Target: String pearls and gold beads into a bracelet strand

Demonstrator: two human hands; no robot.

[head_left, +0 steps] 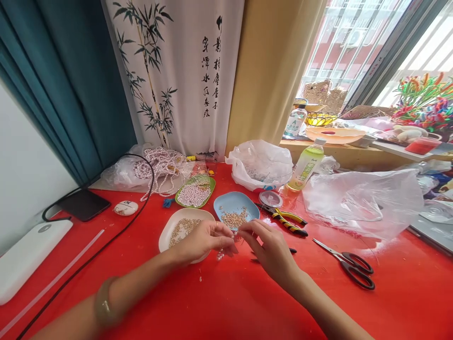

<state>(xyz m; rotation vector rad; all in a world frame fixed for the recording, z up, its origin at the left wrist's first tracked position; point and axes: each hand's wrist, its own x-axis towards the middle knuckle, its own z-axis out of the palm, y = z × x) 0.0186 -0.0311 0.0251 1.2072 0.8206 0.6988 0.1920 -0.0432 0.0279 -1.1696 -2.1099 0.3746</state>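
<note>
My left hand (205, 240) and my right hand (269, 249) meet over the red table (219, 302), fingertips pinched together on a short strand of small beads (222, 253) that hangs between them. Just behind the hands stand a white dish (166, 234) of small gold beads and a blue dish (226, 204) with more beads. A green leaf-shaped dish (211, 188) further back holds pale pearls. A jade-coloured bangle (102, 304) is on my left wrist.
Yellow-handled pliers (288, 221) and black scissors (350, 263) lie to the right. Pearl strands (161, 165), plastic bags (361, 200), a drink bottle (306, 165), a thread spool (271, 199), a phone (84, 204), a black cable (106, 245) and a white device (28, 257) surround the work spot.
</note>
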